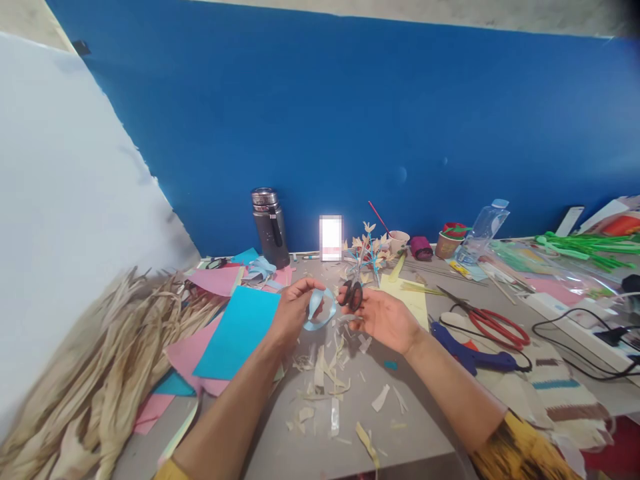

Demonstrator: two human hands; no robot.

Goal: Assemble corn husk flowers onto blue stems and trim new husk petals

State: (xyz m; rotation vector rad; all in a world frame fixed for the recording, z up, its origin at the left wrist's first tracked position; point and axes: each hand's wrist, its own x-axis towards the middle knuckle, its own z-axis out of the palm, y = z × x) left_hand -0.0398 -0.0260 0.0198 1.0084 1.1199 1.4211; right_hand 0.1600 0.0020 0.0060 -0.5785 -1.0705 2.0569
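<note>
right sleeve (517, 443): yellow, streaked black | left sleeve (173, 471): yellow, mostly out of view

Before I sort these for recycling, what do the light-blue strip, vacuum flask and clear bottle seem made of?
Light-blue strip: smooth-looking ribbon or dyed husk, unclear which; it bends into a loop.
Vacuum flask: likely metal, given its shiny silvery top; the dark body looks coated.
Clear bottle: probably glossy plastic, being see-through with highlights.
</note>
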